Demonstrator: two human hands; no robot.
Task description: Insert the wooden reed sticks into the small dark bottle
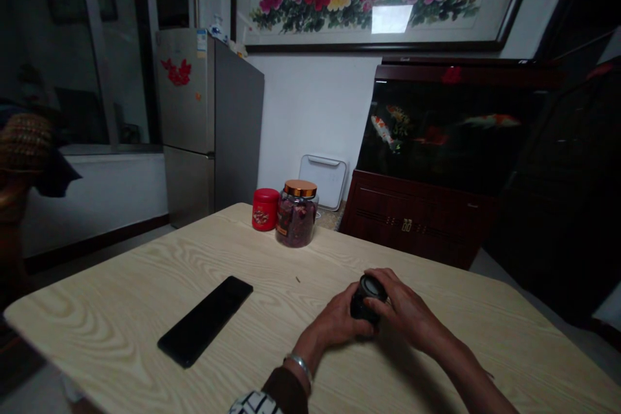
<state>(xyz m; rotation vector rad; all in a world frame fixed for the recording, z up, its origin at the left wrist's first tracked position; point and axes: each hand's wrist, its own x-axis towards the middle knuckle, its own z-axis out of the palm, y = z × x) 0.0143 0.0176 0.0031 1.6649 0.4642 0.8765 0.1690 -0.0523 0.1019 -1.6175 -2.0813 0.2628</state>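
Between my hands, right of the table's middle, is a small black cylindrical container point(372, 285) with a round grey-centred top; its exact kind is not plain. My left hand point(339, 318), with a silver bracelet at the wrist, wraps around its lower side. My right hand point(398, 303) grips its upper rim, thumb near the front and fingers over the far side. The container looks slightly tilted, and the hands hide most of its body. Whether its base touches the table cannot be seen.
A black smartphone point(206, 321) lies flat to the left on the wood-grain table point(121, 310). Toward the far edge stand a red canister point(265, 209) and a clear jar point(296, 220) with a copper lid and dark red contents. A tiny dark scrap point(297, 279) lies mid-table.
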